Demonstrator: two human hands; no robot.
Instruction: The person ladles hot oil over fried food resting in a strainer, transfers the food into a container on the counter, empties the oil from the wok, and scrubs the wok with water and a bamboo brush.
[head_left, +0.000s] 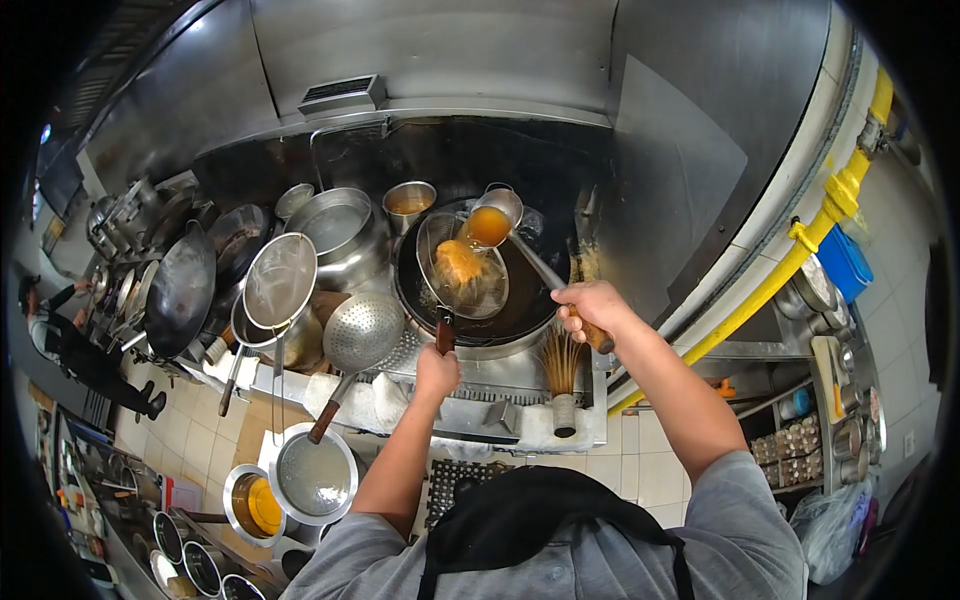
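**Golden food in a mesh strainer over the wok, ladle of orange liquid beside it**

The bench [505,374] ends in a front edge below the wok [530,305], with a short strip of steel between them. A bundled brush [560,372] takes up part of that strip below the right hand [590,311]. On the left, a perforated skimmer [363,332] lies near the left hand [437,373], its handle reaching past the edge. The most open room is right of the right forearm, toward the steel wall [690,150].

The left arm reaches forward, fingers clenched round the dark handle of the mesh strainer [490,292]; the golden food [459,262] lies in its mesh, above the wok. The right arm angles inward, fingers closed round the ladle [510,205] by its wooden grip. The ladle's bowl, holding orange liquid [488,227], is at the strainer's far right rim; whether they touch, I cannot tell.

Counted: one ladle, one brush, one perforated skimmer, two mesh strainers including a hanging one [280,280], and one person [75,350] at far left.
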